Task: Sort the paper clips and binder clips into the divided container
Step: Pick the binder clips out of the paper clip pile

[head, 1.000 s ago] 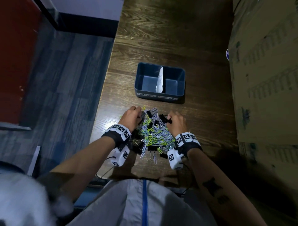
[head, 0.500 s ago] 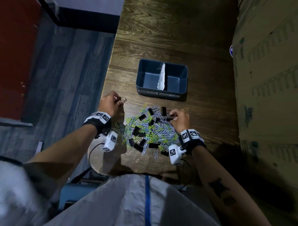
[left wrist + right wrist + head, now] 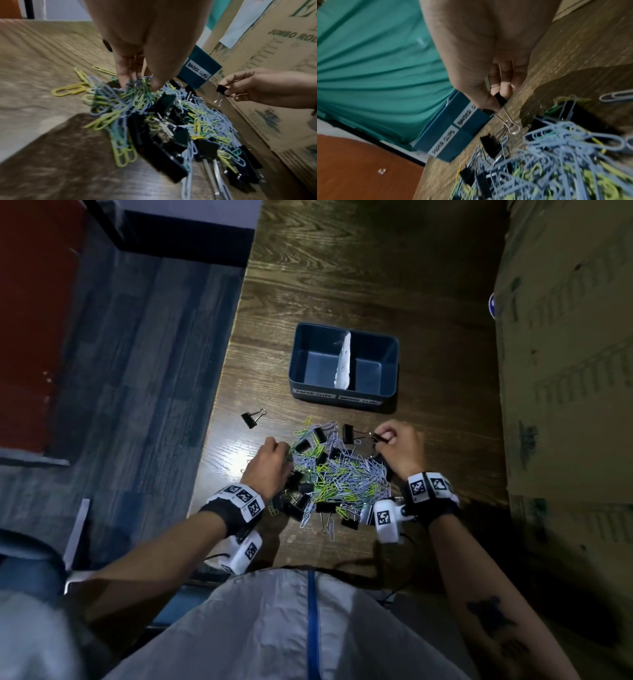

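A mixed pile of blue and yellow-green paper clips and black binder clips (image 3: pixel 337 474) lies on the wooden table in front of me. Beyond it stands the blue divided container (image 3: pixel 388 392), labelled PAPER CLIPS on the left and BINDER CLIPS on the right, with a white paper divider (image 3: pixel 343 364). Both halves look empty. My left hand (image 3: pixel 281 450) dips straight fingertips (image 3: pixel 123 79) into the pile's left side. At the pile's far right, my right hand (image 3: pixel 383 436) pinches a small black binder clip (image 3: pixel 500 100), held just above the table. One binder clip (image 3: pixel 252 418) lies alone to the left.
Tall cardboard boxes (image 3: pixel 565 371) wall off the right side of the table. The table's left edge (image 3: pixel 219 422) runs close to the lone binder clip, with floor below. Bare wood stretches behind the container.
My left hand went out to the left with a binder clip, left it on the table, and came back to the pile. My right hand stays at the pile's far right with its clip.
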`<control>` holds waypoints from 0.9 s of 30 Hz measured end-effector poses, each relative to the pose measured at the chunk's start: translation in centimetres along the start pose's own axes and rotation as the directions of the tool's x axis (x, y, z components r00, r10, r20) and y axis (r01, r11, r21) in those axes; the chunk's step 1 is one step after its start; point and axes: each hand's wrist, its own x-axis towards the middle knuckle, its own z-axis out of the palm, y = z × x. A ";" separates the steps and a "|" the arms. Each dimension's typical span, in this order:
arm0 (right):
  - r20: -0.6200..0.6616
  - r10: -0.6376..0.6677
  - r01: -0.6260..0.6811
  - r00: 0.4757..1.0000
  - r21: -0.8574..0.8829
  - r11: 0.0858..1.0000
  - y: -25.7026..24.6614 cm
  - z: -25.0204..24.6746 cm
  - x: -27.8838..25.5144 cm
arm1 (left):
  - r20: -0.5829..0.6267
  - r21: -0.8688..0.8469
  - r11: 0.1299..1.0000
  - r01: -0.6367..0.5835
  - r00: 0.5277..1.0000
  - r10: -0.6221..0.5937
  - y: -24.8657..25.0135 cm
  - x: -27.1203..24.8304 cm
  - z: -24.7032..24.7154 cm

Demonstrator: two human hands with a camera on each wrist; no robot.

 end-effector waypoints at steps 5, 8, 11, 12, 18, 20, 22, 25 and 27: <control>-0.095 0.154 -0.154 0.983 0.014 0.988 2.7 -3.3 1.1 | -0.001 0.111 0.993 -0.035 0.999 0.035 2.7 0.9 -0.6; -0.119 0.218 -0.224 0.969 -0.042 0.974 5.0 -4.2 1.8 | -0.020 0.131 0.982 -0.137 0.990 0.141 4.6 2.1 -1.1; -0.122 0.246 -0.254 0.962 -0.056 0.966 6.0 -4.4 1.8 | 0.026 0.128 0.959 -0.253 0.968 0.251 6.5 4.1 -1.1; -0.138 0.247 -0.256 0.959 -0.053 0.965 5.9 -4.3 1.7 | 0.044 0.141 0.951 -0.274 0.962 0.270 7.1 4.9 -1.1; 0.000 0.156 -0.152 0.988 -0.213 0.965 5.3 -2.5 -1.2 | 0.269 0.330 0.844 -0.423 0.899 0.345 9.5 8.2 0.1; 0.100 0.181 -0.146 0.978 -0.289 0.946 5.5 -1.5 -2.1 | 0.316 0.385 0.798 -0.463 0.879 0.357 9.5 8.6 0.3; 0.154 0.196 -0.145 0.968 -0.292 0.945 5.6 -0.4 -2.7 | 0.313 0.399 0.781 -0.481 0.872 0.377 9.5 8.5 0.3; 0.161 0.176 -0.125 0.971 -0.289 0.949 5.4 1.0 -3.3 | 0.274 0.355 0.820 -0.449 0.889 0.368 9.2 8.1 0.3; 0.139 0.128 -0.081 0.982 -0.303 0.950 5.1 1.6 -3.5 | 0.231 0.335 0.841 -0.426 0.902 0.365 8.8 7.8 0.3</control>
